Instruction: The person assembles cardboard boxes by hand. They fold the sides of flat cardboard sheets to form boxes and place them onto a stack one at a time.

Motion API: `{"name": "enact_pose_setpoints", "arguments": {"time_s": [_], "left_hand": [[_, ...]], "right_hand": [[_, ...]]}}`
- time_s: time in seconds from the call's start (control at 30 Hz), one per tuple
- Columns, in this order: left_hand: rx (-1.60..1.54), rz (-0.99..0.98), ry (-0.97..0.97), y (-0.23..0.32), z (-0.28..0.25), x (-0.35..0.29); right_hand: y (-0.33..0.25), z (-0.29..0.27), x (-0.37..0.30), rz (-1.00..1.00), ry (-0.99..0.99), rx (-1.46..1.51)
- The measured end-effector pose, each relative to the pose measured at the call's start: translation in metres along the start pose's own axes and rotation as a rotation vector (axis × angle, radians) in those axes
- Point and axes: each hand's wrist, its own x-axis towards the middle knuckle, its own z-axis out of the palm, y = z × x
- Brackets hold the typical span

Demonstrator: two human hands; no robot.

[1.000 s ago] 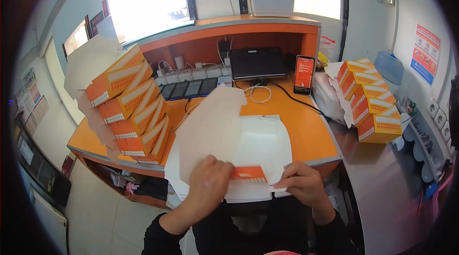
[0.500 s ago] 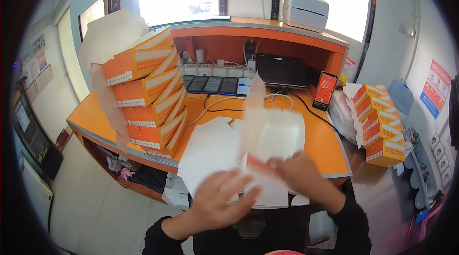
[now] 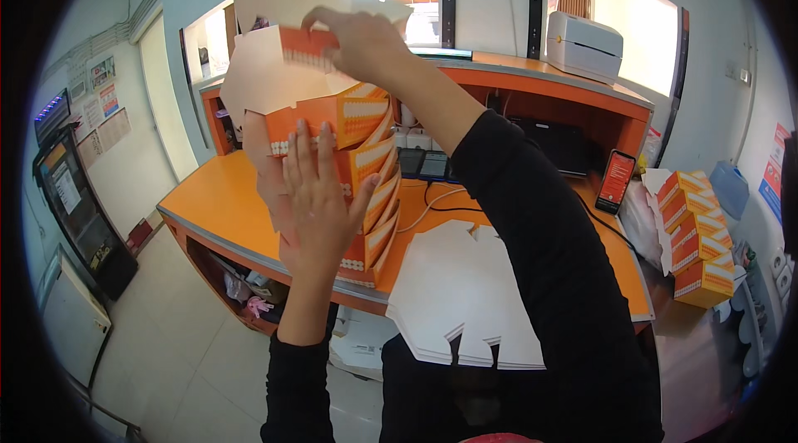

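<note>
My right hand (image 3: 366, 46) reaches up and across to the far left, its fingers closed on an orange-and-white cardboard box (image 3: 301, 51) with its white lid raised. That box is just over the top of a tall stack of open orange boxes (image 3: 362, 115); whether it touches the top one I cannot tell. My left hand (image 3: 314, 198) lies with outstretched fingers against the front of the stack, holding nothing. Several flat white cardboard blanks (image 3: 465, 293) lie in a pile at the desk's front edge, partly behind my right sleeve.
The orange desk (image 3: 216, 202) carries a phone (image 3: 616, 181) on a stand, several phones (image 3: 434, 164) in a row and loose cables. A second stack of orange boxes (image 3: 697, 235) stands at the right. A white printer (image 3: 584, 46) sits on the upper shelf.
My right hand has carried the box from above the blanks up and left to the stack's top. My left hand has moved from the blanks to the stack's front. The view has shifted left.
</note>
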Motion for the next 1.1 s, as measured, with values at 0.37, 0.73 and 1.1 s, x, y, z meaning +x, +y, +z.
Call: {"name": "enact_pose_setpoints", "arguments": {"time_s": [0.37, 0.73, 1.1], "left_hand": [[-0.335, 0.073, 0.145, 0.016, -0.015, -0.018], [-1.039, 0.301, -1.023, 0.106, -0.054, -0.119], [-0.886, 0.39, -1.049, 0.123, -0.053, -0.119]], "right_hand": [[-0.016, -0.033, -0.039, -0.036, -0.023, 0.379], [-0.062, -0.155, -0.367, 0.27, -1.068, 0.291], [-0.09, -0.149, -0.419, 0.261, -0.697, -0.018]]}}
